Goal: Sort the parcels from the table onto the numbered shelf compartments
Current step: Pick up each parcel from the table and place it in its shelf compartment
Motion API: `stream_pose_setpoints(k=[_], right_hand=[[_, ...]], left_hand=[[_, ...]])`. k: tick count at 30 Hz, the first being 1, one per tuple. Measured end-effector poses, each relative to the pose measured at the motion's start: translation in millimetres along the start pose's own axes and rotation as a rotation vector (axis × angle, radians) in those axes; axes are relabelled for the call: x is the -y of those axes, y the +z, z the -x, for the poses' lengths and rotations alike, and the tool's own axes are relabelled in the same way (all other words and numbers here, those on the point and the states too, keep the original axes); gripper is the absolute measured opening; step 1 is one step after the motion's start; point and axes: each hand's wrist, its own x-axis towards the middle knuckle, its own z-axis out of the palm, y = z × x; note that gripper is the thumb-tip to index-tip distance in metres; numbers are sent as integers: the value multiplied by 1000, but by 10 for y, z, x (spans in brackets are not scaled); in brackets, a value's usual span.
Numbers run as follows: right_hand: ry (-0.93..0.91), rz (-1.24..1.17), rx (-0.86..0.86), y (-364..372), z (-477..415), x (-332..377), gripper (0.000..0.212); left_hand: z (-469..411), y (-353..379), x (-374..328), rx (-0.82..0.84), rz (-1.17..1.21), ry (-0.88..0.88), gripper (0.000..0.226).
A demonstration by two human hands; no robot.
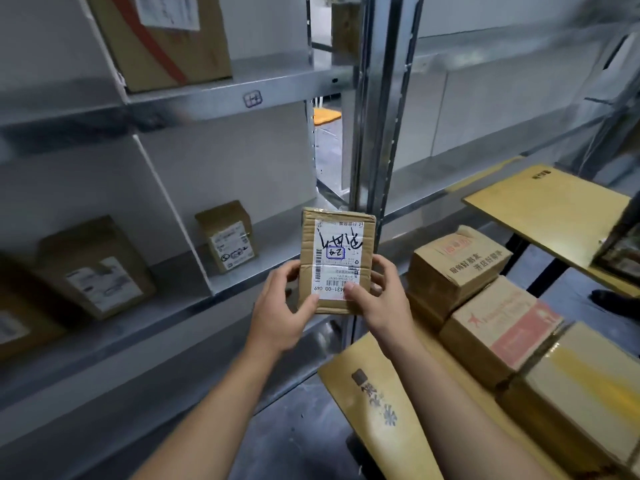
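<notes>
Metal shelving (221,95) fills our view as our left hand (280,313) and right hand (377,299), thumbs and fingers clamped on its lower edges, hold a small parcel (336,261) label-up between shelf and table (374,403), presumably to read its number.

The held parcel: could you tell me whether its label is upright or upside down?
Upside down: the label on the parcel gripped by the left hand and right hand shows inverted digits.

my hands: 2, left hand (280,317) and right hand (381,299) | held parcel (337,237): 1 | shelf parcels (227,237) (159,39) (97,268) (17,323): 4 | table parcels (457,261) (498,327) (581,393): at least 3 | tables (381,410) (547,202): 2
</notes>
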Motion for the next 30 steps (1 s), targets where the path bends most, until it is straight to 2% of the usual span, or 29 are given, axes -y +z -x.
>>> stream_pose_setpoints(k=[4, 9, 14, 19, 23, 30], right_hand=[[-21, 5, -8, 228, -240, 56, 53], [-52, 54, -12, 378, -584, 80, 51], [-101, 81, 15, 481, -991, 21, 53], [-124, 106, 38, 650, -1495, -87, 53], [-132, 109, 80, 845, -1872, -167, 52], [-136, 175, 233, 1098, -2350, -317, 54]], left_hand=[[-304, -269, 128, 29, -107, 42, 51], [-617, -541, 224, -69, -247, 96, 43], [-1007, -712, 380, -62, -439, 144, 44], [-1432, -746, 490, 19, -681, 46, 45], [-1681, -720, 607, 54, -804, -96, 47], [-1890, -720, 800, 88, -830, -256, 47]])
